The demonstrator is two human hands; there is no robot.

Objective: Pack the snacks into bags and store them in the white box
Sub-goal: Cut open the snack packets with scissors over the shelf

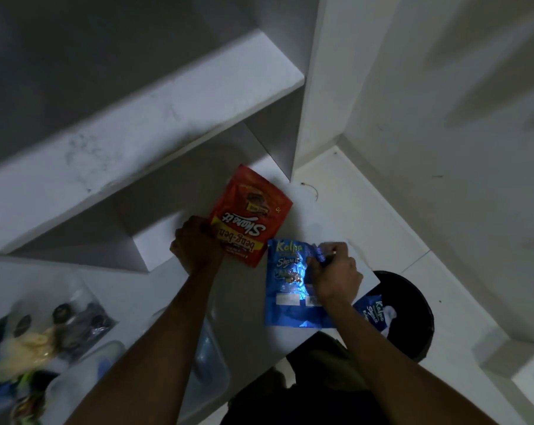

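Observation:
A red Beng-beng snack pouch (250, 210) lies upside down to me on the white desk (259, 302). My left hand (195, 245) grips the pouch's near left corner. A blue Kalpa snack pouch (285, 289) lies flat just right of it. My right hand (333, 276) pinches the torn top edge of the blue pouch. Clear zip bags holding dark and yellow snacks (45, 326) sit at the desk's left. A clear plastic container (210, 354) rests under my left forearm.
A black waste bin (412, 320) stands on the floor right of the desk, with another blue Kalpa wrapper (373, 314) in it. White shelves (155, 118) rise behind the desk. A white wall closes off the right side.

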